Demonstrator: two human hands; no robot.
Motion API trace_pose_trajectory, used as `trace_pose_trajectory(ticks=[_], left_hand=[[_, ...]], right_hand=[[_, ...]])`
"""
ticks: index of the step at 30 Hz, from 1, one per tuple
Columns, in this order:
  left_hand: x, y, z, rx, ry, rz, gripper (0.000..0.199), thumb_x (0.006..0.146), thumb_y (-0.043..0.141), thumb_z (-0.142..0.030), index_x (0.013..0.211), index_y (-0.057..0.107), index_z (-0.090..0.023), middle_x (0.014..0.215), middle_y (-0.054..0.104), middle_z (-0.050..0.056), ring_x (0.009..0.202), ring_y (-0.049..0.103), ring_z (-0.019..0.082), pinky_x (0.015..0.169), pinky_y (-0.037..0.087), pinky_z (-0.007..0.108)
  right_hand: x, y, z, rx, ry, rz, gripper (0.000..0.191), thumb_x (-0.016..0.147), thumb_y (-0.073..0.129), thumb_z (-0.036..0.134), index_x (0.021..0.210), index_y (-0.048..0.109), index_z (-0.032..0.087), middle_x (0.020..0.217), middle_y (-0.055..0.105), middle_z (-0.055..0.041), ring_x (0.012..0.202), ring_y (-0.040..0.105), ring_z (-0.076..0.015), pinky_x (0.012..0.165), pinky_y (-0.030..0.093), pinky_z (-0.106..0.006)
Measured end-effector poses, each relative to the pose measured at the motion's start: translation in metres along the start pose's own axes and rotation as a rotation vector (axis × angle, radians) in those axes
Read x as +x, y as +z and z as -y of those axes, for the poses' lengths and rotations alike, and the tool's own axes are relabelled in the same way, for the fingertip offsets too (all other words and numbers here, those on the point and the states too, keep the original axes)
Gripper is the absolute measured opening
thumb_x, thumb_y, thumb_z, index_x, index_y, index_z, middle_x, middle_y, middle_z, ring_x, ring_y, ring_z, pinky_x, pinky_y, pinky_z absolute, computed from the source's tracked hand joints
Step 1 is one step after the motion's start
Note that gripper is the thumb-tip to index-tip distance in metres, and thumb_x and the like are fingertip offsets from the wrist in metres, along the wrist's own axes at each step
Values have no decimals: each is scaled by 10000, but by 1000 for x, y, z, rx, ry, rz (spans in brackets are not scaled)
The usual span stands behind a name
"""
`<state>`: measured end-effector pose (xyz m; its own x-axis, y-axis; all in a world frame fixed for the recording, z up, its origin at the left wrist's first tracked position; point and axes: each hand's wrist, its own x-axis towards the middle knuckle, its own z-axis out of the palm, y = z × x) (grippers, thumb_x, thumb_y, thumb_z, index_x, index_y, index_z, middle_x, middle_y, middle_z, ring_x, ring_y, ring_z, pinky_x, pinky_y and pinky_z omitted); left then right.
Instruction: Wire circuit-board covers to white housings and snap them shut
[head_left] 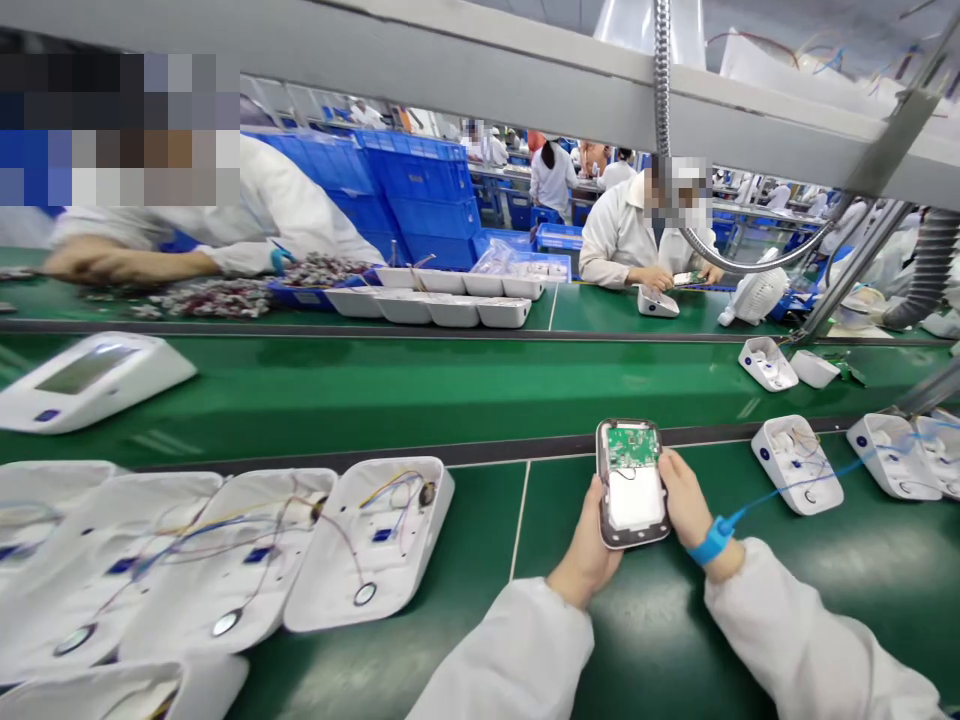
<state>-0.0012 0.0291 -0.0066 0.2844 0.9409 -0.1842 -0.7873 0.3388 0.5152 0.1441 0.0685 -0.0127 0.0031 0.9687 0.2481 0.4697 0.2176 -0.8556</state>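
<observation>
Both my hands hold up a dark-framed device panel (636,497) above the green bench. A green circuit board fills its upper part, with a white plate below. My left hand (589,550) wraps around the lower left edge, closed on it. On the right edge my right hand (684,497) is closed, its thumb side against the frame; some fingers are hidden behind. A blue wrist strap (712,540) with a blue cord circles my right wrist. Left of my hands lies a white open housing (375,560) with wires and a round metal disc inside.
More white housings (247,560) crowd the left of the bench; another housing (799,465) lies at right. Beyond a dark rail, a green belt (465,390) carries a white device with a screen (94,380). Co-workers sit opposite near blue crates (424,190). A metal hose (664,90) hangs overhead.
</observation>
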Motion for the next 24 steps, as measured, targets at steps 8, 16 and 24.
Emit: trace_pose_trajectory(ticks=[8, 16, 24], left_hand=[[-14, 5, -11, -194, -273, 132, 396, 828, 608, -436, 1093, 695, -155, 1017, 769, 101, 994, 700, 318, 971, 477, 535], [-10, 4, -5, -211, -190, 17, 258, 769, 704, -316, 940, 709, -124, 831, 753, 51, 775, 701, 191, 789, 522, 286], [-12, 4, -5, -159, -187, 53, 220, 726, 738, -291, 852, 691, -117, 739, 717, 27, 693, 676, 154, 691, 513, 244]], right_hand=[[-23, -15, 18, -148, -185, -117, 305, 938, 521, 350, 1169, 598, 166, 1164, 638, -139, 1117, 571, -275, 1006, 442, -477], [-28, -14, 71, -269, -711, 58, 325, 932, 553, 191, 1255, 588, 215, 1286, 558, -125, 1243, 495, -265, 1040, 453, -475], [-24, -15, 71, -198, -640, 51, 79, 926, 578, 193, 886, 644, 211, 973, 590, -69, 1045, 560, -233, 896, 509, -425]])
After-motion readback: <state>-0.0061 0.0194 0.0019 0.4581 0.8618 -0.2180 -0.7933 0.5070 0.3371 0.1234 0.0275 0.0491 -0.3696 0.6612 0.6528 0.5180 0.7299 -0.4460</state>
